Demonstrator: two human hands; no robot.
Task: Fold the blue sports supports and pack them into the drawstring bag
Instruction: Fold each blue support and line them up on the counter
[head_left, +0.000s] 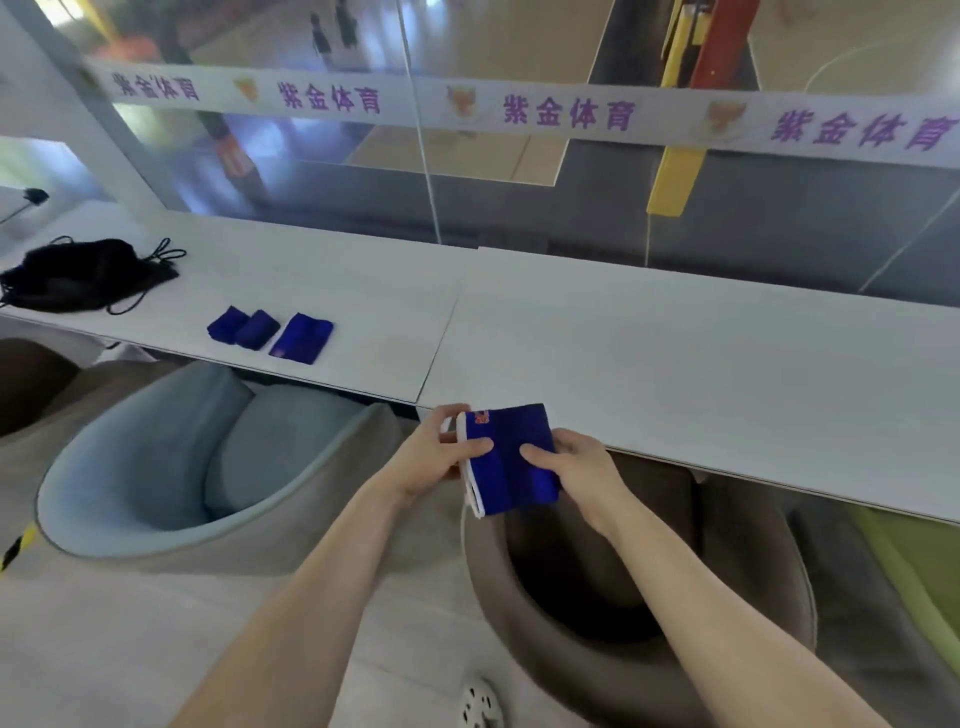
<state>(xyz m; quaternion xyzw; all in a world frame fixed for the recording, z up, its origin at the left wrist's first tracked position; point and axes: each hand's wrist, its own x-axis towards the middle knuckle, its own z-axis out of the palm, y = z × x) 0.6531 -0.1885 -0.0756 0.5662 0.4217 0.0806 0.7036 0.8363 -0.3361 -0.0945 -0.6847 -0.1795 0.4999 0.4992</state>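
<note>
Both hands, left hand (441, 452) and right hand (576, 467), pinched the blue support (511, 457) at lower centre by opposite edges; it looked soft, light and floppy.

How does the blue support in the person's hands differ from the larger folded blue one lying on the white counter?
The blue fabric support with the white edge is held off the white counter by the left hand and right hand; the larger folded blue support lies flat, untouched. The held one sits at the near edge, the folded one farther left, nearer the black drawstring bag. Both are deep blue with an orange mark.
</note>
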